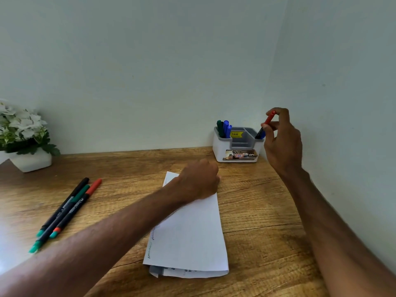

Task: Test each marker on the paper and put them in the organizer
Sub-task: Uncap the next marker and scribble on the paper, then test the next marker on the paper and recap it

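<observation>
My right hand (281, 140) pinches a red-capped marker (265, 125) by its top, its lower end inside the right compartment of the white and grey organizer (235, 146) at the back right. A green and two blue markers (224, 128) stand in the organizer's left compartment. My left hand (198, 179) rests on the far end of the folded white paper (192, 236), fingers curled under; whether it holds anything is hidden. Scribbles show along the paper's left edge. Three markers (64, 213), with black, green and red caps, lie together on the left of the wooden desk (257, 211).
A white pot of white flowers (25, 138) stands at the back left. Pale walls close in behind the desk and along its right side, right beside the organizer.
</observation>
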A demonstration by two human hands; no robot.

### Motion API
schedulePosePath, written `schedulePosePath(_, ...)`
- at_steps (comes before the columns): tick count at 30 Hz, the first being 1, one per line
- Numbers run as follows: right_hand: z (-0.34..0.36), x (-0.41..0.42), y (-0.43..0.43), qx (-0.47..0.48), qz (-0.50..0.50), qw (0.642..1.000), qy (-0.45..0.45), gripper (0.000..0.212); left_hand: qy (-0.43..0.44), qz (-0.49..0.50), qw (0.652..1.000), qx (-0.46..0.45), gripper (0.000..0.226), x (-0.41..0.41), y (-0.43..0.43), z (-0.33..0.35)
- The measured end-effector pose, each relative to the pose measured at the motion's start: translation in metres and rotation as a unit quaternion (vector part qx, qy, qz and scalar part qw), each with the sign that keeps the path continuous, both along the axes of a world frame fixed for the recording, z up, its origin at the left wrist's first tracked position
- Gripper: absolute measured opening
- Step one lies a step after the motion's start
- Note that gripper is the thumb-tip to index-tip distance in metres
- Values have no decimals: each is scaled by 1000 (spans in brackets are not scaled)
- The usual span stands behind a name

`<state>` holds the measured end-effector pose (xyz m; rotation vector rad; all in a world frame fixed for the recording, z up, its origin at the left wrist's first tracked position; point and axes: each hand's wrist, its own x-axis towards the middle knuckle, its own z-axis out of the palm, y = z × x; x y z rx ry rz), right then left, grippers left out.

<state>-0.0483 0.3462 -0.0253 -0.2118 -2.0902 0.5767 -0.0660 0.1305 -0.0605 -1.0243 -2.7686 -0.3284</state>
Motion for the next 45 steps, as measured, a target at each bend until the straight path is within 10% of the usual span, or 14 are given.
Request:
schedulePosePath(22, -2, -4, -13, 63, 8, 997, 50, 30, -12, 0, 1000, -6, 33, -3, 0, 4)
schedulePosePath(35, -4, 23, -133, 163, 242, 956, 40, 24, 80, 70, 989, 104, 27, 5, -99, 8)
schedulePosePath(45, -24, 45, -200, 249, 432, 860, -105, 21, 115, 184, 963, 162, 9, 22, -240, -8)
